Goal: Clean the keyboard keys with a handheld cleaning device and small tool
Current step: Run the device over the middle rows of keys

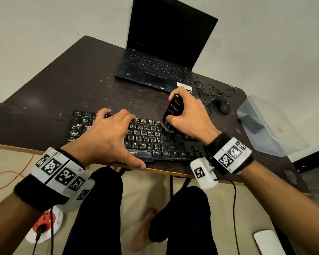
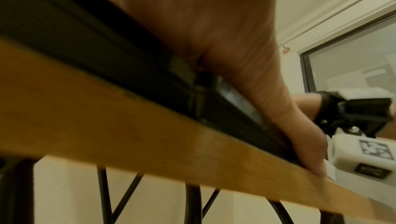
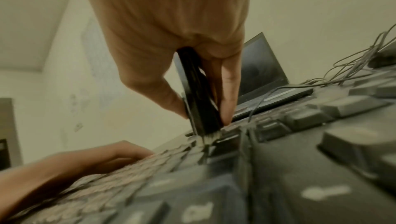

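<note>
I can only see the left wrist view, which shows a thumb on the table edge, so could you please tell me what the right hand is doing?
Observer: The right hand grips a black handheld cleaning device, its brush end down on the keyboard.
Operator: Which part of the keyboard is the brush on?
Observer: The brush sits among the keys towards the right end of the main letter block.
Operator: And where are my left fingers?
Observer: The left hand lies spread over the keyboard's left half, fingers reaching the top row.
</note>
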Action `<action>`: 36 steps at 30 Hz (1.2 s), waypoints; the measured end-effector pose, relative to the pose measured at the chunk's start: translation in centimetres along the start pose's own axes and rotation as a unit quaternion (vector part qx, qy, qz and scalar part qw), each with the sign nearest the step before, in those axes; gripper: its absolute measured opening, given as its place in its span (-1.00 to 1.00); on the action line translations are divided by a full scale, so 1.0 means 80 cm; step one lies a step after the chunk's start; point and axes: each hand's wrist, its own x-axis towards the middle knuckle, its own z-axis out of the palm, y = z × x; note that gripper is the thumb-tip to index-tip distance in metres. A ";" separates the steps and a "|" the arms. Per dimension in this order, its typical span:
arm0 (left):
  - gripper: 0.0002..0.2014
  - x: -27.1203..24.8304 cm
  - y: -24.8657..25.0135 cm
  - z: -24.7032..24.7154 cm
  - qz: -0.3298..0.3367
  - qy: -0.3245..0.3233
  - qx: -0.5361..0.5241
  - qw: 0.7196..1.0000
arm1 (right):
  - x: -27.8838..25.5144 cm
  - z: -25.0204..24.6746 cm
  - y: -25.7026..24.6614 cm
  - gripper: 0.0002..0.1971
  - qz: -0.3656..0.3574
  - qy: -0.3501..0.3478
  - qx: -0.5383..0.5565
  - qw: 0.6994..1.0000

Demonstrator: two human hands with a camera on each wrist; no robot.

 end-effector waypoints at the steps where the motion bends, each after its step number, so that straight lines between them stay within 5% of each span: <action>1: 0.47 0.000 0.000 0.000 0.001 -0.001 0.001 1.000 | 0.002 -0.001 0.002 -0.53 0.010 0.006 0.005 1.000; 5: 0.46 0.000 -0.001 0.001 -0.002 -0.002 -0.001 1.000 | -0.020 0.002 -0.005 -0.54 -0.019 -0.043 0.000 0.999; 10: 0.47 0.000 -0.001 0.000 0.000 0.000 -0.001 1.000 | 0.007 0.003 0.002 -0.55 0.032 0.029 0.022 0.999; 21: 0.47 0.000 0.000 -0.002 -0.004 -0.002 -0.012 1.000 | 0.012 0.009 -0.005 -0.55 0.006 -0.029 -0.016 0.999; 25: 0.47 0.000 0.000 -0.001 -0.003 -0.005 -0.011 1.000 | 0.022 0.009 -0.002 -0.55 0.033 0.012 -0.012 0.999; 29: 0.45 0.001 -0.001 -0.001 -0.004 -0.005 -0.014 1.000 | 0.010 0.010 -0.012 -0.55 -0.005 -0.033 -0.016 0.999; 36: 0.44 0.000 0.001 -0.004 -0.006 -0.012 -0.013 1.000 | 0.015 0.015 -0.015 -0.52 -0.016 -0.013 0.003 1.000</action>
